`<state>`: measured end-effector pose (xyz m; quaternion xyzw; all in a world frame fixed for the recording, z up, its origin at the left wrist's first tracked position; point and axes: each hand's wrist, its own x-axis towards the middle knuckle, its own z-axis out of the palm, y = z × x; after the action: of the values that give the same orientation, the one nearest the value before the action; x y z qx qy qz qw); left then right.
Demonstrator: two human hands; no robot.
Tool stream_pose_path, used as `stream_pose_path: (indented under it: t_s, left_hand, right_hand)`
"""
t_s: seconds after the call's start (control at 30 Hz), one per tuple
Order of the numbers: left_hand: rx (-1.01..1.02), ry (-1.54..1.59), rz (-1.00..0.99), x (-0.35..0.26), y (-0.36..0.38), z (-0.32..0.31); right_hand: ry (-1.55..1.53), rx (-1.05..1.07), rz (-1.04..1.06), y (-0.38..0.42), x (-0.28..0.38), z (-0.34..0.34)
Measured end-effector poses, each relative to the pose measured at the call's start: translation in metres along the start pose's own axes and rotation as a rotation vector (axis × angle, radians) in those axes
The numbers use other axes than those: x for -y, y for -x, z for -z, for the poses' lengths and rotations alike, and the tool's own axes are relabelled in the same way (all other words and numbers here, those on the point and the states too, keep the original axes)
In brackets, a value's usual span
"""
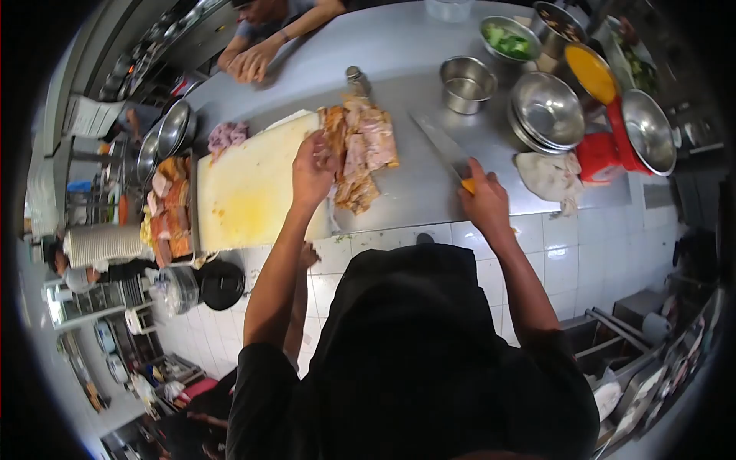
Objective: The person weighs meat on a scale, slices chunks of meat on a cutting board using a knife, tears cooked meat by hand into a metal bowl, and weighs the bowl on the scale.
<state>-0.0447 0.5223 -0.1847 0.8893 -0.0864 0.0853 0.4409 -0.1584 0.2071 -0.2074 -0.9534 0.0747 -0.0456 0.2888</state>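
My right hand is closed around the orange handle of a knife. Its long blade points away from me and to the left, over the steel table. My left hand is above the right edge of a white cutting board, next to a pile of sliced cooked meat. Its fingers are loosely bent and apart, with nothing visible in them. Yellow grease stains the near part of the board. The meat lies on the table along the board's right side.
Left of the board stands a tray of meat chunks, with raw pinkish meat beyond. A shaker, a steel pot, stacked bowls, a bowl of greens and a cloth sit around. Another person's hands rest across the table.
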Motion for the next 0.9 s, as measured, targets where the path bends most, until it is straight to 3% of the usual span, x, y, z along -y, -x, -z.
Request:
stream_pose_path:
  t_s: [0.13,0.2,0.23,0.27,0.3,0.33,0.4,0.47,0.57,0.63,0.77,0.87,0.9]
  left_hand:
    - [-0.051,-0.124,-0.07,-0.015,0.002,-0.002]
    - [-0.123,-0.276,-0.263,-0.001,0.001,0.003]
    - [-0.118,-0.24,-0.2,-0.002,-0.002,0.004]
    - [-0.116,-0.213,-0.122,-0.005,0.0,0.009]
    - [-0.11,-0.2,-0.029,-0.007,0.009,0.018]
    - [-0.112,-0.221,0.004,-0.009,0.01,0.023]
    - [-0.122,-0.194,0.047,0.006,0.011,0.031]
    - [-0.13,-0.19,0.098,0.01,0.01,0.039]
    - [-0.098,-0.299,0.052,0.014,0.012,0.031]
    - [-0.003,-0.364,0.164,-0.005,0.01,0.021]
    - [-0.013,-0.664,-0.043,-0.053,0.011,-0.019]
    - [0.285,-0.63,-0.464,-0.063,0.006,-0.052]
    - [0.317,-0.78,-0.569,-0.063,0.007,-0.065]
  right_hand:
    - [-0.039,-0.068,0.056,-0.011,-0.015,-0.01]
    - [-0.086,-0.292,0.117,-0.007,-0.017,0.03]
    - [-0.112,-0.399,0.164,-0.009,-0.017,0.051]
    - [-0.169,-0.571,0.055,-0.011,-0.04,0.081]
    - [0.148,-0.783,0.035,-0.015,-0.078,0.124]
    - [0.2,-0.881,-0.071,-0.019,-0.083,0.185]
    - [0.67,-1.036,-0.326,-0.037,-0.15,0.28]
    - [0.755,-0.914,-0.54,-0.055,-0.229,0.331]
    - [-0.002,-0.49,-0.611,-0.074,-0.279,0.347]
    - [-0.101,-0.499,-0.571,-0.087,-0.33,0.35]
    - [0.007,-0.551,-0.454,-0.091,-0.343,0.364]
    - [-0.043,-0.497,-0.374,-0.075,-0.321,0.385]
    - [-0.06,-0.47,-0.352,-0.068,-0.308,0.389]
